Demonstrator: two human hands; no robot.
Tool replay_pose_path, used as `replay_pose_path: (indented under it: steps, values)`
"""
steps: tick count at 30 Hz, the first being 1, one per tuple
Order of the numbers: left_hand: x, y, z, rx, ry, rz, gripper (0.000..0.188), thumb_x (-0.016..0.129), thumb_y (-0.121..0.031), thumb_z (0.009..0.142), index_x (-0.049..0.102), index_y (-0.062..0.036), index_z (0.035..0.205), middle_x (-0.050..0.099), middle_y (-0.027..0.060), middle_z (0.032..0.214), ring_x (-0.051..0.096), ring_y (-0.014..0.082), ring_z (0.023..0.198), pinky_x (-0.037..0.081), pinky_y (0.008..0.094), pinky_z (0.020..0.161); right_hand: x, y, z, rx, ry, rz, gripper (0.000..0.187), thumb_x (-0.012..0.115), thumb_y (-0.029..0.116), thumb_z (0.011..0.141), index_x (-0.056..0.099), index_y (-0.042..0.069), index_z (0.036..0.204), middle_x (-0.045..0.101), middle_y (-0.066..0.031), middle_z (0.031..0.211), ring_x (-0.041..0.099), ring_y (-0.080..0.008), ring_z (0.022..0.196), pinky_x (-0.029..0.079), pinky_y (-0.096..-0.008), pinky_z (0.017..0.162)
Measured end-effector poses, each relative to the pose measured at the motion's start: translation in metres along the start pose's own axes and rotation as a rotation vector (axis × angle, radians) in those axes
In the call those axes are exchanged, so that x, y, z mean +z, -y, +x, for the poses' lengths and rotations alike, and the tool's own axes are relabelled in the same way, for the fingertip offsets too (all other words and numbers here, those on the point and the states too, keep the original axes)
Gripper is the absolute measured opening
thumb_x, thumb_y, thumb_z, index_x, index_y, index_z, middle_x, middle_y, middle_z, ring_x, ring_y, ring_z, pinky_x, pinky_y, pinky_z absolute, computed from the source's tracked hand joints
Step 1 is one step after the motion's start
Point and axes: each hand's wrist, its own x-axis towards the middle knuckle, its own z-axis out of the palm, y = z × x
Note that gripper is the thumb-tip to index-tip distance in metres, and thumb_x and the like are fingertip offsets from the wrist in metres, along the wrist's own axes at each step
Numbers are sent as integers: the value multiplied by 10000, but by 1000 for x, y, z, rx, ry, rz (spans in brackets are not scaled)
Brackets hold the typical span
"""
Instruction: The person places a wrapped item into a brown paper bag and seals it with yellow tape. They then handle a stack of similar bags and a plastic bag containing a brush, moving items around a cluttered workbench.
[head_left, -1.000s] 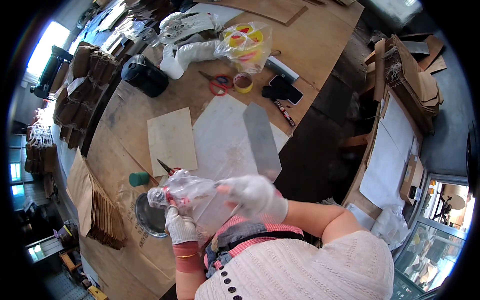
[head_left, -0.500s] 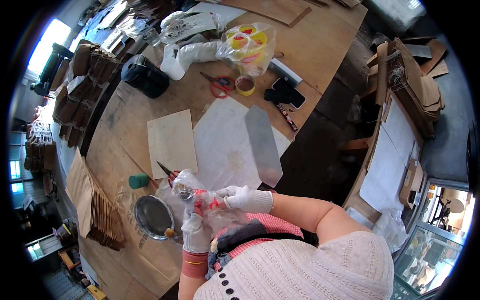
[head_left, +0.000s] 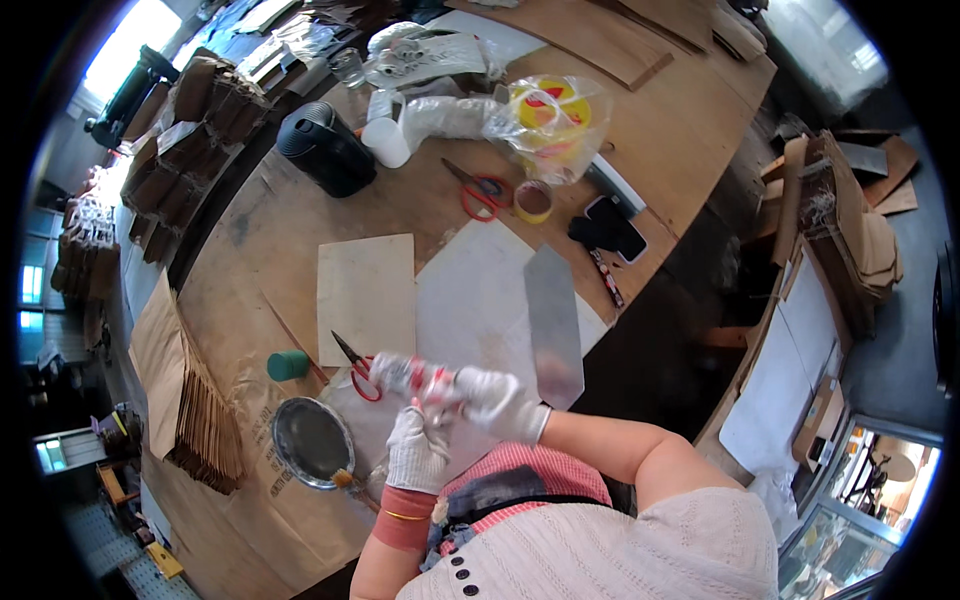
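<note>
Both hands wear white knit gloves with bare fingertips showing on the left. Between them is a crumpled clear plastic bag (head_left: 408,376) with red markings, bunched into a roll and blurred by motion. My left hand (head_left: 418,448) grips it from below. My right hand (head_left: 500,402) closes round its right end, with the fingers partly smeared. Just beyond the bag lie red-handled scissors (head_left: 362,374), partly hidden by it. A metal bowl (head_left: 283,462) of grey paste, with a brush (head_left: 343,478) at its rim, stands left of my left hand.
A green cylinder (head_left: 288,365), a beige sheet (head_left: 366,290), white paper (head_left: 470,285) and a grey plate (head_left: 553,330) lie on the wooden table. Folded brown paper bags (head_left: 185,400) stand left. Farther off are a black jug (head_left: 325,150), second scissors (head_left: 480,195), tape (head_left: 533,202) and a phone (head_left: 617,230).
The plastic bag has gone from loose, with film hanging toward my lap, to a tighter roll. My right hand has shifted slightly right. The whole view has turned a little.
</note>
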Motion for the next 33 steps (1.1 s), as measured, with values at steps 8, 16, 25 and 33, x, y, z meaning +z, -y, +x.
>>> replay_pose_path:
  steps: [8,16,25,33]
  values:
    - [-5,-13,-3,125,139,116,573,562,-255,980,347,-57,1473,406,163,1490,393,325,1373,280,474,1175,-101,-181,222,-6,-343,-919,131,624,245,828,609,154,920,646,-95,890,665,-310,793,541,-449,703]
    - [-56,8,-19,-46,-189,30,501,520,-169,981,389,-29,1445,458,133,1454,441,289,1332,337,474,1133,-130,-235,316,193,-399,-1147,445,612,337,877,589,86,1243,606,-158,1257,594,-321,1143,470,-477,954]
    - [-48,4,-25,35,-114,143,459,476,-208,992,434,-19,1408,506,141,1403,488,276,1280,347,465,1123,-104,-139,107,595,-211,-796,203,644,230,811,606,81,943,662,-116,970,650,-288,868,494,-450,740]
    - [-37,15,-28,-74,-9,238,477,477,-220,1002,408,-9,1424,466,154,1443,461,288,1310,341,465,1129,-230,-253,44,396,-183,-1303,339,657,196,800,631,79,1118,667,-84,1106,633,-268,1049,513,-403,847]
